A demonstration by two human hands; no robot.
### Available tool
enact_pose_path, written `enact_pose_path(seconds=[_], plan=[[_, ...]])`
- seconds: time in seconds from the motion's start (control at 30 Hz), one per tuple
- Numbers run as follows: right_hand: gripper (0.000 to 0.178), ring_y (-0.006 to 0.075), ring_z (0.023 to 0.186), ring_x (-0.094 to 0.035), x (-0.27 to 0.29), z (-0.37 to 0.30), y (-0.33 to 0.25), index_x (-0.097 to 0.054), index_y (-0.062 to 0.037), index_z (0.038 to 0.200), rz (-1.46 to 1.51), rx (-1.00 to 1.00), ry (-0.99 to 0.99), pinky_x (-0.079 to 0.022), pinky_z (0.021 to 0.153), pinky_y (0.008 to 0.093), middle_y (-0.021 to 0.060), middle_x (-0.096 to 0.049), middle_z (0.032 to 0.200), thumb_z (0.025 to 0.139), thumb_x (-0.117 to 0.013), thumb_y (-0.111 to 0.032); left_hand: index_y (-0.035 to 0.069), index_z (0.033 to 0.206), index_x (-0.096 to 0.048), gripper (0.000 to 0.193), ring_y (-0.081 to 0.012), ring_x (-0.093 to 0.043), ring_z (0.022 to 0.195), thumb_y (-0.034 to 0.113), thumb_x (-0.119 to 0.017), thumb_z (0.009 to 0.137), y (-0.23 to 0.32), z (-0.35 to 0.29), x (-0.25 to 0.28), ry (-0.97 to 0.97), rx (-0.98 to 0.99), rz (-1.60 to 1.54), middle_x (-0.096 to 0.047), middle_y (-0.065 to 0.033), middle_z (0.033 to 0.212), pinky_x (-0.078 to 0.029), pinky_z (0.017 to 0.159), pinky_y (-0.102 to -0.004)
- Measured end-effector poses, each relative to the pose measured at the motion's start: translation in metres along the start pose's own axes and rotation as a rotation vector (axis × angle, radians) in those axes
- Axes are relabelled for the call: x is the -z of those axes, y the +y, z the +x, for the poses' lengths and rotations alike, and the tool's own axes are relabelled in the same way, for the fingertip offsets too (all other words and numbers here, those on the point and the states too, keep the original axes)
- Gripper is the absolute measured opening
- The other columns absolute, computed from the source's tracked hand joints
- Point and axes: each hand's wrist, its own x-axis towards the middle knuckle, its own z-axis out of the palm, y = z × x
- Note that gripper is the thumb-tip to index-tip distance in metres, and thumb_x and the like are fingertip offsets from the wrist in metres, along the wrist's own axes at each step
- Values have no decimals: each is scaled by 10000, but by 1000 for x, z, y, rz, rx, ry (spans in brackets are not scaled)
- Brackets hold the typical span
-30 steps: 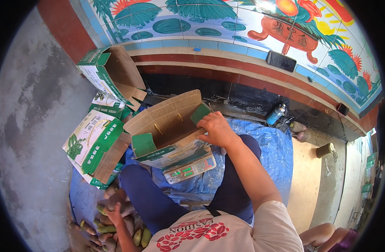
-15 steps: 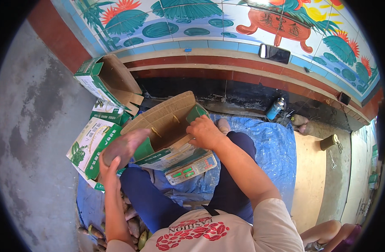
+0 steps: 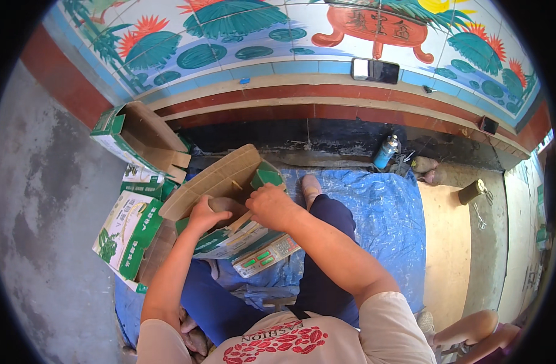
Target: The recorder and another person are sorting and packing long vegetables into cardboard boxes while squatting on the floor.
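Note:
My left hand (image 3: 206, 216) reaches over the near side of an open cardboard box (image 3: 249, 159), its fingers closed round a purplish-brown root vegetable (image 3: 227, 207) that is partly inside. The root's lower end is hidden by the box wall. At the box's right end, my right hand (image 3: 271, 208) grips the edge, fingers curled over the rim. The box is green and white outside, brown inside, and tilts on a digital scale (image 3: 266, 257) with lit green displays. What lies at the bottom of the box cannot be seen.
Two more open boxes (image 3: 138, 136) (image 3: 127, 233) stand at left. Several root vegetables (image 3: 195, 341) lie by my left leg. Under me is a blue tarp (image 3: 387, 242). A blue bottle (image 3: 386, 153) stands by the wall; a phone (image 3: 375, 71) rests on the ledge. Another person's leg (image 3: 469, 327) shows at lower right.
My left hand has carried the root vegetable right and lowered it into the box. My right hand stays at the box's edge. The whole view has shifted slightly.

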Motion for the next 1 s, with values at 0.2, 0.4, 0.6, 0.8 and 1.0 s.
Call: enact_pose_path(seconds=[0.2,0.4,0.6,0.8,1.0], plan=[[162,234,825,-624,-4,0,-3,-662,-101,805,48,14,38,-463,749,351,75,-643,796,741,-654,-250,-17,1180,-471,875,-349,-578,1050,410,-821,502,-33,33,-12,-260,20,371,-590,-251,1107,-454,894,-378],[158,259,821,-605,-7,5,-4,-640,-88,802,96,20,35,-472,730,368,72,-615,794,765,-655,-241,32,1226,-470,723,-355,-542,1114,291,-779,626,-59,51,-27,-384,101,551,-565,-233,1177,-436,929,-392],[134,247,820,-604,-12,7,-3,-634,-105,806,106,26,59,-468,721,367,66,-607,783,793,-627,-238,105,1261,-503,594,-320,-542,1121,286,-700,730,-81,57,-24,-383,-27,553,-561,-185,1212,-435,930,-392],[122,220,801,-617,-13,11,-7,-653,-121,809,48,23,82,-467,707,346,59,-629,771,794,-612,-235,91,1065,-650,395,-306,-609,984,363,-645,779,-50,28,3,-336,-160,498,-639,-177,1045,-473,842,-387],[118,225,832,-602,-10,10,-6,-643,-114,808,28,-7,90,-452,738,356,58,-615,790,795,-615,-228,65,944,-682,371,-323,-632,831,405,-626,809,-26,-19,38,-27,-102,269,-668,-160,892,-489,738,-380]])
